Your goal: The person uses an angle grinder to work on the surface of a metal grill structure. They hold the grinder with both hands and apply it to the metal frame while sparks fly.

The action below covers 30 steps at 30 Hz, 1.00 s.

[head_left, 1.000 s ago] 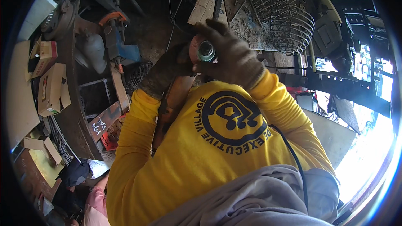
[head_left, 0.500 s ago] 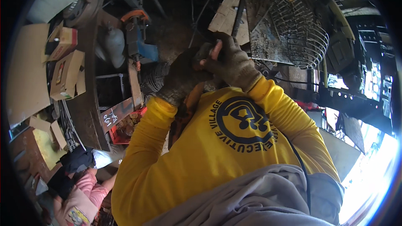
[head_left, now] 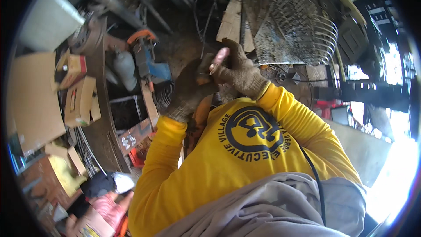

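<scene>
Both my hands wear dark, soiled knit gloves and meet in front of my chest. My left hand (head_left: 187,91) is closed around something in shadow that I cannot make out. Against it, my right hand (head_left: 246,75) bends its fingers round a slim pinkish piece (head_left: 222,55) with a coppery lower end. Whether this piece is a rod or a bare fingertip is unclear. One gloved finger of the right hand sticks up beside it. Yellow sleeves cover both my arms.
Ahead to the right lies a curved metal wire rack (head_left: 307,30) on a grimy plate. A blue tool with an orange top (head_left: 151,63) stands left of my hands. Cardboard boxes (head_left: 81,101) sit farther left. A person in pink (head_left: 103,213) is at the lower left.
The view has shifted slightly, so the left-side boxes appear farther right. My hands stay together; the right hand's upper finger now stands more apart from the pinkish piece.
</scene>
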{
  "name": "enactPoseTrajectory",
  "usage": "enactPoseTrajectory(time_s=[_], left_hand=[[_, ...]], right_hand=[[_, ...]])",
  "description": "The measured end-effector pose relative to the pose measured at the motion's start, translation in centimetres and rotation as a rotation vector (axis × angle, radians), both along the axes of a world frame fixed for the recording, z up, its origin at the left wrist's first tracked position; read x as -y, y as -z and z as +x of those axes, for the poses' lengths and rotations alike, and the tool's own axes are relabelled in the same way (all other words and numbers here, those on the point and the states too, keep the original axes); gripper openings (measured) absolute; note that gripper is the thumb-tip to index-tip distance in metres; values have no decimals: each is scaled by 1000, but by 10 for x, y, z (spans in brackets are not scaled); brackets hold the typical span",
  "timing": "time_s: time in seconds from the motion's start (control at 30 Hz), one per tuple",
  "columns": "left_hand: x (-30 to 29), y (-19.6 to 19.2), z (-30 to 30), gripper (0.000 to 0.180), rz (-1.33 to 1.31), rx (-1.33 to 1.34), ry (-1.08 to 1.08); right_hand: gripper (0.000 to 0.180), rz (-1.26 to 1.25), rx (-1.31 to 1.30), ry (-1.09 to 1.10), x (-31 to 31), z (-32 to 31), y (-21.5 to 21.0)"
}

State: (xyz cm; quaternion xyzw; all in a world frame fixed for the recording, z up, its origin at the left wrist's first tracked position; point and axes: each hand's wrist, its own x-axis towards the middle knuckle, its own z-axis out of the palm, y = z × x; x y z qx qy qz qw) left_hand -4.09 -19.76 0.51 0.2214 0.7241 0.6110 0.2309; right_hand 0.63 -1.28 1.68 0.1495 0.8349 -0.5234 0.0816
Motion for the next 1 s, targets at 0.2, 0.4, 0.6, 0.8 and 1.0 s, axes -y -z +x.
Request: enactPoseTrajectory(time_s=[0.2, 0.4, 0.6, 0.8, 1.0], left_hand=[[-15, -40, -65, 58, -44, -365, 76], [-76, -94, -93, 89, 742, 4, 166], [-161, -139, -42, 84, 837, 105, 230], [-203, -79, 27, 74, 462, -228, 312], [-238, -20, 48, 58, 505, -44, 572]], right_hand=[[86, -756, -414, -320, -10, 15, 85], [74, -386, -258, -449, -2, 24, 23], [73, -296, -508, 164, -40, 62, -7], [72, 253, -603, 522, -103, 118, -30], [71, -579, -622, 214, -153, 181, -1]])
